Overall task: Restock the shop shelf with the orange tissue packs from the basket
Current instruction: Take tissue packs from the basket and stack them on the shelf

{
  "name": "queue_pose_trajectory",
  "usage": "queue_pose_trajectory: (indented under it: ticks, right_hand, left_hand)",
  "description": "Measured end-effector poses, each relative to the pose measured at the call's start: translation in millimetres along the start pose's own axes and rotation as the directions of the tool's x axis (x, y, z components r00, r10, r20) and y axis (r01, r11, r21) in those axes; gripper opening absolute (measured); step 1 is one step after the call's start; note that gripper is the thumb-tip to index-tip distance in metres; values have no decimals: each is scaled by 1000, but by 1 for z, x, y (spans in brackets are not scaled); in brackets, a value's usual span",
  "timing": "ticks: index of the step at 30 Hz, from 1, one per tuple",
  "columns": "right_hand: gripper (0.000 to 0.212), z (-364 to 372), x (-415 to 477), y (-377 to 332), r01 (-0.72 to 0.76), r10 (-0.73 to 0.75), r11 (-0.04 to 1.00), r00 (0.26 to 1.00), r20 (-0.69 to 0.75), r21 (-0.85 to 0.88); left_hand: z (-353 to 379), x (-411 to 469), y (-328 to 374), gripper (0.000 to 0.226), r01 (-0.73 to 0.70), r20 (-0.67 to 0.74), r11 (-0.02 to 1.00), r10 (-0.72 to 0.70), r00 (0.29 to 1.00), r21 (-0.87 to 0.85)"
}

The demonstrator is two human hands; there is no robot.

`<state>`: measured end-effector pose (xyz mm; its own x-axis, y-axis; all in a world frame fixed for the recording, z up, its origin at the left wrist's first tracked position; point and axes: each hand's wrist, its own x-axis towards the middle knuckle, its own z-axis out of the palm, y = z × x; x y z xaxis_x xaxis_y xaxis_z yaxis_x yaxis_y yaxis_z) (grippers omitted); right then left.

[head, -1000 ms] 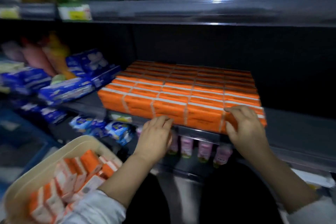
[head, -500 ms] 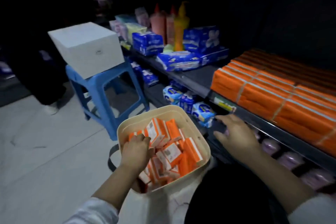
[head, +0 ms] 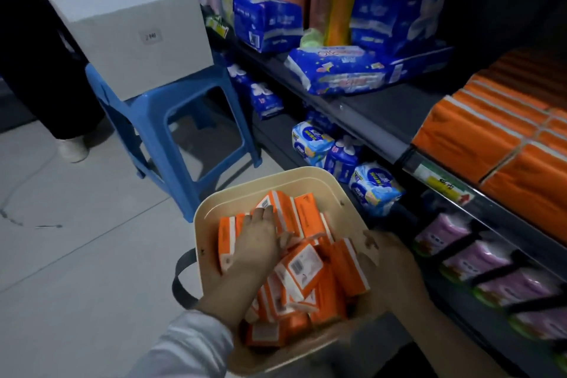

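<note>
A cream basket (head: 276,181) sits low in front of me, filled with several loose orange tissue packs (head: 306,218). My left hand (head: 257,242) reaches into it and lies on top of the packs, fingers stretched forward and thumb spread. My right hand (head: 392,264) is at the basket's right rim, with its fingertips bent down beside a pack; I cannot make out what they hold. On the dark shelf (head: 383,113) at the right, rows of orange tissue packs (head: 478,132) are stacked tight at the front edge.
A blue stool (head: 171,107) carrying a white box (head: 129,24) stands left of the shelf. Blue packs (head: 343,70) and bottles (head: 340,3) fill the shelf's left part, and pink packs (head: 491,264) lie on the shelf below. Another person's shoe (head: 72,147) is on the floor.
Both hands left the stacked packs on the shelf as my view swung down and left. The left hand entered the basket first; the right hand has now come to its rim.
</note>
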<state>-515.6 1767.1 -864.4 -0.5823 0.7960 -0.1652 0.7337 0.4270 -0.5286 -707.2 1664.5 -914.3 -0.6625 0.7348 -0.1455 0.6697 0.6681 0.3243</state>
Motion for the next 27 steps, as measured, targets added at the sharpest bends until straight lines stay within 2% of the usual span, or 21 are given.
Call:
queue_pose_trajectory:
  ticks: [8, 10, 13, 16, 20, 22, 25, 27]
  right_hand:
    - [53, 15, 21, 12, -105, 104, 994, 993, 54, 9]
    - [55, 17, 21, 12, -122, 123, 992, 989, 88, -19]
    - [55, 17, 21, 12, -136, 136, 991, 986, 98, -7]
    - [55, 17, 22, 10, -146, 143, 989, 985, 99, 25]
    - [59, 16, 21, 2, -200, 179, 962, 976, 126, 186]
    - [59, 13, 19, -3, -217, 182, 939, 972, 150, 266]
    - [58, 9, 15, -9, -256, 190, 896, 959, 209, 363]
    - [60, 7, 13, -9, -334, 219, 809, 935, 279, 483]
  left_hand:
    - [55, 44, 12, 81, 237, 122, 970, -241, 963, 53]
    - [56, 45, 9, 68, 276, 112, 961, -272, 956, -24]
    - [37, 38, 1, 43, 350, 92, 908, -338, 937, -229]
    - [10, 20, -11, 25, 335, 64, 802, -350, 934, -494]
    - [-20, -13, -13, 24, 278, 187, 481, -229, 955, -832]
    - [-24, -24, -10, 24, 310, 280, 366, -133, 951, -878]
    - [-25, -33, -1, 29, 333, 340, 325, -38, 940, -885]
    - [-24, -37, 7, 28, 363, 372, 259, -15, 928, -895]
